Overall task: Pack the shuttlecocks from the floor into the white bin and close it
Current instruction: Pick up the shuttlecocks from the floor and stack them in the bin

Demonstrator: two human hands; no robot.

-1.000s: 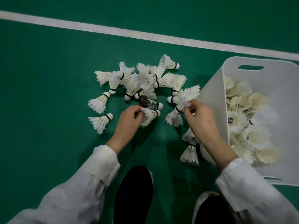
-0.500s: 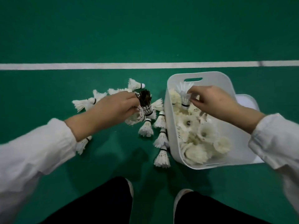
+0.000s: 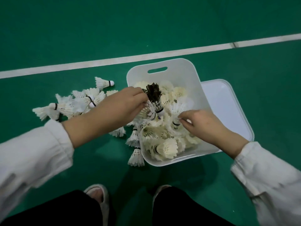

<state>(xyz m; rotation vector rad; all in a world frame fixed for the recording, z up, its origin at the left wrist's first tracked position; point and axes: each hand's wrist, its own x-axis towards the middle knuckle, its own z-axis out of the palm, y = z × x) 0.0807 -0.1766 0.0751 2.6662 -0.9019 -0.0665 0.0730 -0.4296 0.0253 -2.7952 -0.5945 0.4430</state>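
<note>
Left hand (image 3: 125,105) reaches over the bin (image 3: 179,69) wall, fingers curled round a dark shuttle (image 3: 154,95) whose feathers stand up past the fingertips. Right hand (image 3: 205,124) is close beside it inside the bin, fingertips pinching a white shuttle (image 3: 175,121) above the heap (image 3: 166,147) under both hands. Loose shuttles (image 3: 78,103) lie on the floor behind the left wrist, and the lid (image 3: 228,108) lies flat beyond the right hand

One head-worn wide-angle view, tilted steeply down at the green floor (image 3: 81,30); white bin (image 3: 179,70) mid-frame, close below.
</note>
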